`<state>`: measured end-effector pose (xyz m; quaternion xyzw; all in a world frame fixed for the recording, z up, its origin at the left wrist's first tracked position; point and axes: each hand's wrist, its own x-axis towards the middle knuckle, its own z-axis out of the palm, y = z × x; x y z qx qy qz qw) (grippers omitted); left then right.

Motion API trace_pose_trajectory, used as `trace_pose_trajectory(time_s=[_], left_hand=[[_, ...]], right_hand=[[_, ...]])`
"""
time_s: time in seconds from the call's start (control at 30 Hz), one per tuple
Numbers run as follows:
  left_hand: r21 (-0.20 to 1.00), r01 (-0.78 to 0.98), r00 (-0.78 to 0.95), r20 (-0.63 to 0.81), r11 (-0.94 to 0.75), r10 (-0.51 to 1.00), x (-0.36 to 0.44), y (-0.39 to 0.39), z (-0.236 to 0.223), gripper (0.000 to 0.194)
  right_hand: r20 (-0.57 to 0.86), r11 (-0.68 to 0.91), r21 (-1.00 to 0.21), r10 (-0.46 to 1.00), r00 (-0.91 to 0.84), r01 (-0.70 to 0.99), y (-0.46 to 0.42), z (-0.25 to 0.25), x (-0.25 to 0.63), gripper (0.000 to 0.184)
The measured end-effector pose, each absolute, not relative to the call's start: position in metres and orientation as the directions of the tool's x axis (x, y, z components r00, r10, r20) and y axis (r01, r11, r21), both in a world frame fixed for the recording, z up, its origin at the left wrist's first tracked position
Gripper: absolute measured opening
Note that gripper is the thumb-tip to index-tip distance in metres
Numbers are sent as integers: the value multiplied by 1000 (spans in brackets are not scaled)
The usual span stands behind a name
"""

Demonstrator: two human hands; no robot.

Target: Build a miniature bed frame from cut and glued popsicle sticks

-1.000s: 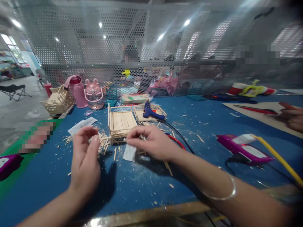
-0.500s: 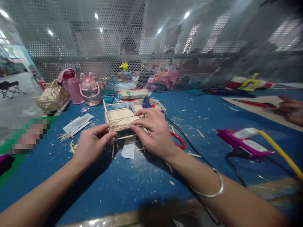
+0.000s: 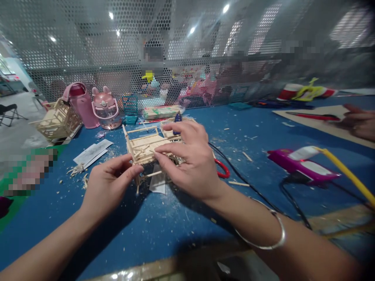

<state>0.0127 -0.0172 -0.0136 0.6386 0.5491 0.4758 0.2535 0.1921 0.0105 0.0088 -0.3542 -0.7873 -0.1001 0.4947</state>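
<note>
Stick frame between your two hands, left corner pinched

Head view: the stick frame [image 3: 146, 142] lies straight ahead of you, just above the blue counter [image 3: 140, 234] or resting on it; contact not readable. Its near side runs left to right, from one hand toward the other. Long axis uncertain, as fingers cover the right end.

Your left hand [image 3: 105, 187] is nearer the frame's left corner post, thumb and fingers narrowed on it. Your right hand [image 3: 190, 164] arches over the right part, thumb and forefinger close together at the near side; whether a stick sits between them, you cannot tell.

Containers: the frame's slatted floor carries short loose sticks, lying at mixed angles. Behind it, a clear plastic packet [image 3: 162, 112] contains a bundle of sticks. To its left, a pink-lidded jug [image 3: 108, 113] stands upright beside a pink flask [image 3: 83, 107]; contents of both not readable. A paper slip [image 3: 158, 183] lies near the frame's front.
</note>
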Motion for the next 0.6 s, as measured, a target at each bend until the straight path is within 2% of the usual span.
trace_pose_trajectory(time_s=[0.6], left_hand=[[834, 448, 9, 356, -322, 934, 14, -19, -12, 24]], right_hand=[[810, 719, -221, 512, -287, 659, 14, 7, 188, 14]])
